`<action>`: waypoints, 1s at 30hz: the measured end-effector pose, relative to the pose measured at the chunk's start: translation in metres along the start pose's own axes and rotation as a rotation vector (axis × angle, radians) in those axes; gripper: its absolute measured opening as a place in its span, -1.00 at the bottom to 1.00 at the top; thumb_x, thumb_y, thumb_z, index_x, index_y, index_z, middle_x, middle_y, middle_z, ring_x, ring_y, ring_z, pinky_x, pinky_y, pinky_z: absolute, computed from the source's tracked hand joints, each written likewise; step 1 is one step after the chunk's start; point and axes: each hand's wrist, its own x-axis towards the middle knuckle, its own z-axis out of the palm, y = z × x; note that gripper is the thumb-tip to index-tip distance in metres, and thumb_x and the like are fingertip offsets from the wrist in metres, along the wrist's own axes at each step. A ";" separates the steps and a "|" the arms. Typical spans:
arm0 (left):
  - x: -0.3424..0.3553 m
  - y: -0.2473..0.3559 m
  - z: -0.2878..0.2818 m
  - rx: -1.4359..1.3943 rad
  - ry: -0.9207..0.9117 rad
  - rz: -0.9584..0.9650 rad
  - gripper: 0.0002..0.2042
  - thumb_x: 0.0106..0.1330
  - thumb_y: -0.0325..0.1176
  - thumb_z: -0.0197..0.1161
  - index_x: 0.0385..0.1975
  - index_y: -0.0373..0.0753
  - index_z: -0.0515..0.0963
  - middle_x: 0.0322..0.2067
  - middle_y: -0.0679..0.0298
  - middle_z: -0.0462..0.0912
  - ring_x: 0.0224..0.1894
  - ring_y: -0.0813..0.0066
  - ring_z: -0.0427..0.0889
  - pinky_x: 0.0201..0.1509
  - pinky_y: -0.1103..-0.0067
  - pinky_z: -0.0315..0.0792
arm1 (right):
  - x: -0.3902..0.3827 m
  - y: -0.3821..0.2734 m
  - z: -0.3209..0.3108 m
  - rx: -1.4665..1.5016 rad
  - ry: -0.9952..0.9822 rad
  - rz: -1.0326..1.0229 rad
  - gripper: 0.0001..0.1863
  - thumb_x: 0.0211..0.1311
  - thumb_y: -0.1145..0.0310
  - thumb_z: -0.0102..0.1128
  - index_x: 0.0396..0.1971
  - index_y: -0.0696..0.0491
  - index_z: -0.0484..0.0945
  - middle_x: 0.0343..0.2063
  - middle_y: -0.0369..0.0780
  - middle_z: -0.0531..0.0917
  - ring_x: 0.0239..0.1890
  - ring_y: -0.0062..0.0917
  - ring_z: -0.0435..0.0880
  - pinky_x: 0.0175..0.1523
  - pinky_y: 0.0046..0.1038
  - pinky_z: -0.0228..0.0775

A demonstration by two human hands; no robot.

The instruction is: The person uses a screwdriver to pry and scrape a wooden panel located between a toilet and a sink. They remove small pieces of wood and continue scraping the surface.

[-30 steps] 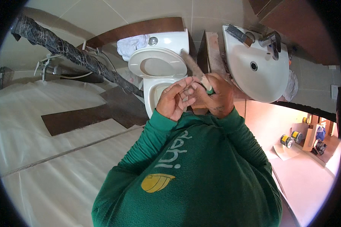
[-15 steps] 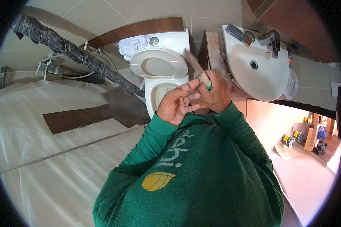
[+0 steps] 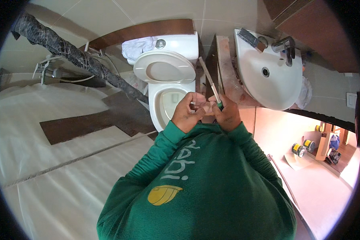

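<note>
One green-handled tool (image 3: 210, 81) points forward, its long axis slanting left.

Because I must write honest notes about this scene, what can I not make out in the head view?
Head view, left hand: whether it holds anything; its fingers hide this.
Head view, green-handled tool: the handle's end, covered by the right hand.
Head view, toilet: its near right rim, behind the left hand.
Head view, dark bundle far right: too small to identify.
</note>
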 end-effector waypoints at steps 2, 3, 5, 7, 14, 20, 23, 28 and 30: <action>0.004 0.007 0.003 -0.088 -0.058 -0.071 -0.67 0.47 -0.29 0.31 0.10 -0.31 0.48 -0.04 0.24 0.68 -0.13 0.59 0.65 -0.18 0.62 0.51 | 0.001 0.005 0.004 -0.010 0.036 -0.023 -0.66 0.25 0.39 0.24 0.00 0.15 0.55 -0.29 0.02 0.74 -0.20 -0.12 0.78 -0.05 -0.19 0.59; 0.006 0.009 0.004 -0.052 -0.083 -0.007 -0.66 0.47 -0.28 0.32 0.12 -0.31 0.48 -0.02 0.25 0.69 -0.12 0.59 0.65 -0.17 0.62 0.52 | 0.002 0.004 0.007 -0.022 0.052 -0.053 -0.62 0.23 0.43 0.23 0.05 0.16 0.53 -0.24 0.04 0.74 -0.15 -0.09 0.77 -0.01 -0.18 0.58; 0.011 0.004 0.009 0.029 -0.058 0.097 -0.65 0.48 -0.28 0.32 0.14 -0.31 0.49 -0.04 0.26 0.69 -0.13 0.60 0.65 -0.16 0.61 0.52 | 0.003 0.000 0.012 -0.018 0.041 -0.125 -0.51 0.20 0.50 0.22 0.17 0.17 0.46 -0.11 0.09 0.70 -0.03 -0.04 0.73 0.08 -0.15 0.54; 0.018 -0.003 0.014 0.128 0.045 0.183 -0.67 0.49 -0.29 0.30 0.14 -0.31 0.50 -0.11 0.30 0.70 -0.17 0.62 0.64 -0.14 0.61 0.51 | 0.005 -0.008 0.012 0.021 -0.011 -0.221 -0.36 0.17 0.55 0.21 0.32 0.19 0.37 0.04 0.15 0.64 0.11 0.01 0.66 0.20 -0.14 0.48; 0.033 -0.022 -0.002 -0.059 0.130 -0.081 -0.81 0.54 -0.34 0.20 0.01 -0.27 0.55 -0.37 0.38 0.61 -0.35 0.64 0.54 -0.22 0.62 0.48 | 0.002 0.000 0.017 -0.046 -0.082 -0.378 -0.28 0.22 0.58 0.13 0.44 0.19 0.27 0.18 0.16 0.56 0.21 -0.05 0.60 0.31 -0.23 0.42; 0.032 -0.005 -0.006 -0.175 0.173 -0.156 -0.79 0.59 -0.26 0.10 0.06 -0.18 0.53 -0.46 0.41 0.50 -0.47 0.67 0.50 -0.41 0.64 0.49 | 0.025 0.007 -0.014 0.019 0.118 -0.091 -0.72 0.35 0.49 0.14 0.03 0.14 0.61 -0.16 -0.03 0.75 -0.09 -0.26 0.77 0.04 -0.31 0.58; 0.027 -0.008 -0.019 0.224 0.083 -0.078 -0.73 0.57 -0.23 0.13 0.12 -0.20 0.56 -0.42 0.35 0.57 -0.48 0.61 0.53 -0.41 0.61 0.48 | 0.038 0.008 -0.015 -0.045 0.219 -0.161 -0.68 0.49 0.32 0.14 0.10 0.18 0.53 -0.16 -0.10 0.75 -0.17 -0.42 0.76 -0.05 -0.38 0.59; 0.020 -0.021 -0.025 0.627 -0.058 0.361 -0.65 0.51 -0.29 0.21 0.20 -0.28 0.57 -0.18 0.01 0.70 -0.18 0.10 0.68 -0.07 0.37 0.55 | 0.048 0.006 -0.010 0.339 -0.005 0.274 -0.58 0.53 0.21 0.18 0.19 0.17 0.46 -0.14 -0.09 0.75 -0.25 -0.50 0.76 -0.14 -0.45 0.66; 0.011 -0.008 -0.017 0.586 -0.081 0.200 -0.66 0.48 -0.32 0.19 0.19 -0.26 0.59 -0.07 -0.09 0.69 -0.04 -0.17 0.66 0.04 0.28 0.54 | 0.050 0.031 -0.004 0.443 -0.045 0.340 -0.56 0.53 0.18 0.18 0.20 0.17 0.45 -0.15 -0.07 0.75 -0.27 -0.51 0.76 -0.17 -0.46 0.68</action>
